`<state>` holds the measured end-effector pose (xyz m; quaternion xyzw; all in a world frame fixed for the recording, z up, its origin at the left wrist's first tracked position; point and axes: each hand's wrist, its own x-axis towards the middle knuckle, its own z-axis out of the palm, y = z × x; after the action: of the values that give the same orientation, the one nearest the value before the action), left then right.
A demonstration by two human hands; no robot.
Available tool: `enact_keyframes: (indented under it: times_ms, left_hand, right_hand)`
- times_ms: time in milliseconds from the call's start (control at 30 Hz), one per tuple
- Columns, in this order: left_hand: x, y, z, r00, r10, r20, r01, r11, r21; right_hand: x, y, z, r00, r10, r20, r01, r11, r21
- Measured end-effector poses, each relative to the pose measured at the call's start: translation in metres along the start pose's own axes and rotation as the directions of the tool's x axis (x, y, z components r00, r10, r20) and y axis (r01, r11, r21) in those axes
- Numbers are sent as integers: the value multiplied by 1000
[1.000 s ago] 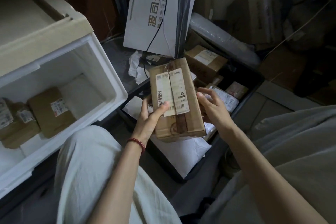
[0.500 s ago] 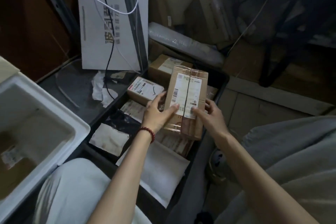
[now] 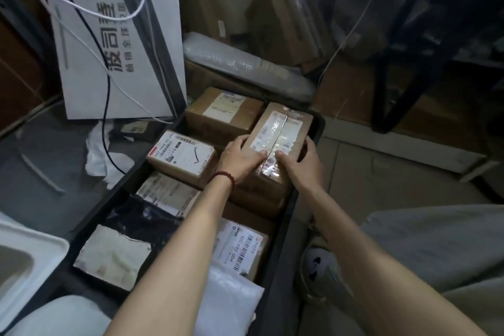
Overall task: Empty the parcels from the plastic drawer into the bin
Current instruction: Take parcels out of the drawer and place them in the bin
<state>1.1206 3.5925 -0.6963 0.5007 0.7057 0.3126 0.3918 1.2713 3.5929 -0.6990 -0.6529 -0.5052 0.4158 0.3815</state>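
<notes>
A brown cardboard parcel (image 3: pixel 281 131) with a taped white label lies in the far right of the black bin (image 3: pixel 283 229), on top of other parcels. My left hand (image 3: pixel 240 158) grips its near left corner, and my right hand (image 3: pixel 300 163) grips its near right side. The bin holds several parcels: a box with a white label (image 3: pixel 182 155), a brown box at the far end (image 3: pixel 223 112), a black bag (image 3: pixel 141 218) and a white padded mailer (image 3: pixel 229 305). Only a corner of the white plastic drawer (image 3: pixel 30 259) shows at the lower left, and its contents are out of view.
A large white printed carton (image 3: pixel 114 43) leans behind the bin, with white and black cables hanging across it. A bubble-wrap roll (image 3: pixel 245 65) and stacked cartons stand beyond. Crumpled white paper (image 3: pixel 101 155) lies left of the bin. My knees frame the lower corners.
Both hands carried the brown parcel away from the drawer and lowered it into the far right of the bin. The view swung right, leaving the drawer nearly out of frame.
</notes>
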Motion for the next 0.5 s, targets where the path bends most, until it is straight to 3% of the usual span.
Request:
enact_keyframes:
  times_ms: [200,500]
  left_hand:
    - [22,2,21,997,74,-6,-73,995,68]
    - [34,-9,27,989,143,36,-144,989,27]
  right_hand:
    - [20,3,3,995,-17,-94,4,990,-139]
    - [35,11,-3,995,-65,-79,29,918,-395]
